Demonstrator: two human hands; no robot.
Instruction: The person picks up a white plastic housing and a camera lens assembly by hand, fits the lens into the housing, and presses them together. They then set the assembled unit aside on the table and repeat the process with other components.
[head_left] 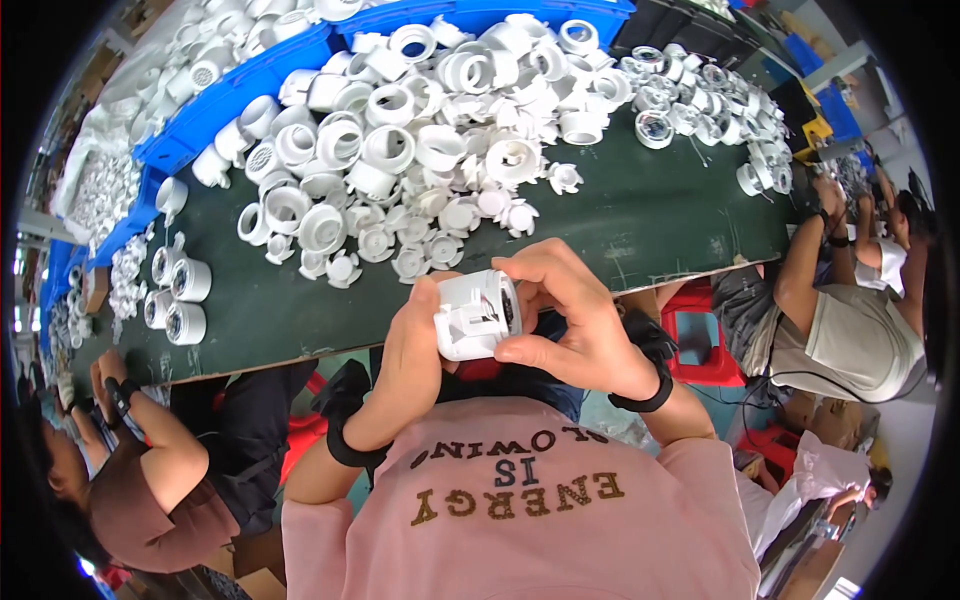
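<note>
Nearest, at the centre, both hands are closed together on one white plastic cylindrical housing (pixel 468 320), its dark, shiny end turned toward three o'clock. The left hand (pixel 405 345) wraps its nine o'clock side, while the right hand (pixel 575 325) pinches the rim of the dark end between thumb and forefinger. This looks like a fitting or seating step at that end; whether the parts are fully home cannot be told. The next move seems to call for a steady left grip and even pressure or a twist from the right. The housing is held over the near edge of the dark green flat surface (pixel 300 320), so a slip could drop it off that edge. At nine o'clock stand several white cylinders with dark faces (pixel 193 281), near that edge. The widest open green lies at two o'clock; toward eleven, only a narrow strip separates the hands from a heaped pile of white plastic rings and flanged caps (pixel 372 180). Farther, between one and two, sit white pieces with shiny round faces (pixel 655 128); blue plastic bins (pixel 240 90) wall off ten to twelve.
</note>
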